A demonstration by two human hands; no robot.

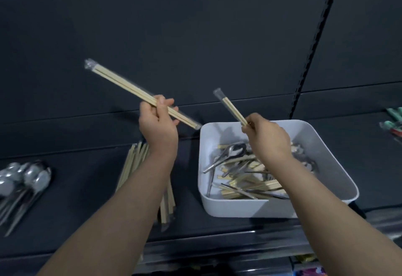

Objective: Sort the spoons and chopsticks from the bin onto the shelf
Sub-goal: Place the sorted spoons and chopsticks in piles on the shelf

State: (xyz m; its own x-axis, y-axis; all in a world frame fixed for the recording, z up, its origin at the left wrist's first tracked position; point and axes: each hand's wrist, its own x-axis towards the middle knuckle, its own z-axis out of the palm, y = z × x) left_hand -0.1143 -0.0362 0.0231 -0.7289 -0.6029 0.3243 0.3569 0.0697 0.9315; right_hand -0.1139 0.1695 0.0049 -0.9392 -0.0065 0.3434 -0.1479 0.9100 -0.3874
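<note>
Evidently the left hand (157,121) clasps one wrapped chopstick pair (121,84) above the chopstick pile (134,162) on the shelf (87,199), likely its destination, while the right hand (266,136) pinches a second pair (230,106) lifted over the white bin (326,145) at right, with the spoons (26,177) kept separate far left.

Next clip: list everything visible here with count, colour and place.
Shelf: one, dark grey, under everything.
Bin: one, white, on the shelf, right.
Bin contents: many, silver spoons and pale chopsticks, mixed in bin.
Chopstick pile: many, pale wood, shelf left of the bin.
Spoon pile: several, silver, shelf far left.
Packets: few, green and red, far right edge.
Left pack: one, pale wrapped chopsticks, held above shelf.
Right pack: one, same, held above bin.
Left hand: one, grip on left pack.
Right hand: one, grip on right pack.
</note>
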